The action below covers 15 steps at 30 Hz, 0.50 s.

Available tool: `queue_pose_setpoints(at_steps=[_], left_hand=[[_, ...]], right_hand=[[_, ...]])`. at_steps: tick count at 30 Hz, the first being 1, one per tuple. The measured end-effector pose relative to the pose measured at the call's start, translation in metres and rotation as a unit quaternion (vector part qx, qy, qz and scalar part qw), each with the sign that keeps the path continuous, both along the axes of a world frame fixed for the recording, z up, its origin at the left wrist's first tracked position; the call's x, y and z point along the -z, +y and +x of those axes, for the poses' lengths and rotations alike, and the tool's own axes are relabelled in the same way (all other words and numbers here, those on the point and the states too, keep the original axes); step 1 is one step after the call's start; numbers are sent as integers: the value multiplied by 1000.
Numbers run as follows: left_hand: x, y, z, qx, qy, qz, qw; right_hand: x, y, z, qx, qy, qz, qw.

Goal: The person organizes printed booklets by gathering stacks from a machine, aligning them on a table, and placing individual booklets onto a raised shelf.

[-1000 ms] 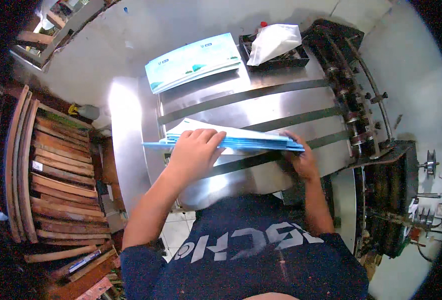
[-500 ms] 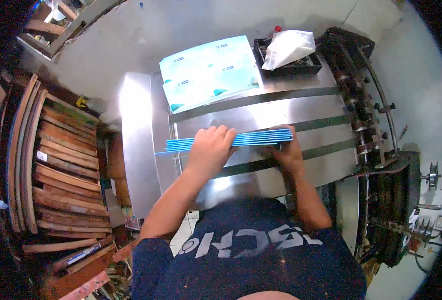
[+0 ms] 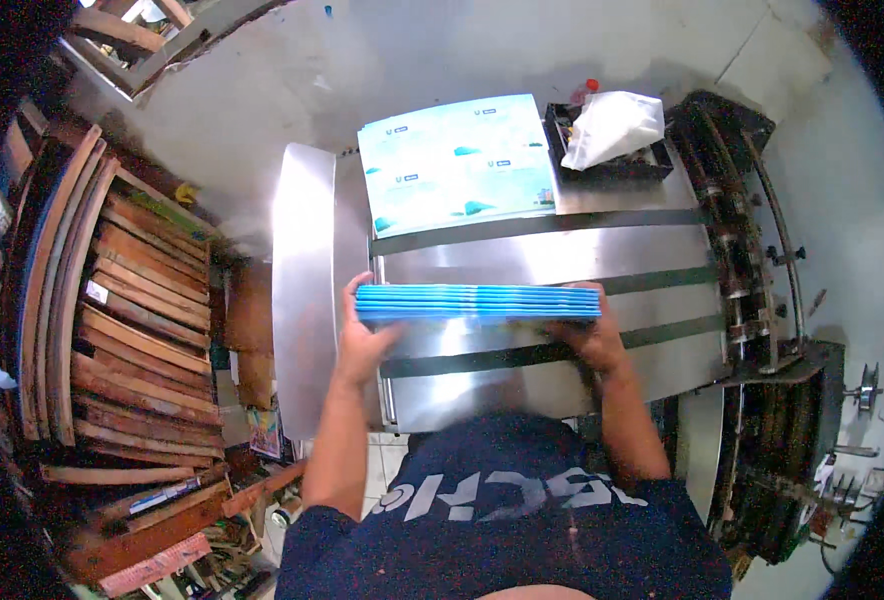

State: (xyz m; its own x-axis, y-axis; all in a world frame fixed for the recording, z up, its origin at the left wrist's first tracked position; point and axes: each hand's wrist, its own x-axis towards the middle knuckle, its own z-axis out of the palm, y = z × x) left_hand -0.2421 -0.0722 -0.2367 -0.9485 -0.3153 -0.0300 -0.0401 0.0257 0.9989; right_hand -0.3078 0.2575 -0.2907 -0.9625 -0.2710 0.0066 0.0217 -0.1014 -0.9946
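Note:
A stack of blue-edged sheets (image 3: 477, 301) is held edge-up over the metal table, its layered long edges facing me. My left hand (image 3: 364, 335) grips the stack's left end, with fingers behind and thumb in front. At the right end my right hand (image 3: 597, 335) clasps it, its fingers partly hidden by the stack. Farther back on the table lies a pile of printed light-blue sheets (image 3: 459, 165), lying flat and apart from both hands.
Behind the stack is a metal feed table (image 3: 562, 250) with dark belts. A black box (image 3: 617, 170) holding a white crumpled piece (image 3: 617, 128) stands at the back right. Machine rollers (image 3: 737, 235) line the right side. At left is a rack of wooden boards (image 3: 152, 330).
My left hand has moved from the top of the stack to its left end. The stack's edges are now evenly lined up. The view has shifted slightly.

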Motion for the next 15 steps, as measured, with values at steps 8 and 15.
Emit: queue_pose_setpoints(at_steps=[8,15], left_hand=[[52,-3,-14,-12,-12,80,997],[45,-5,-19,48,47,35,997]], right_hand=[[40,4,-16,15,23,-20,999],[46,8,-7,64,78,46,994]])
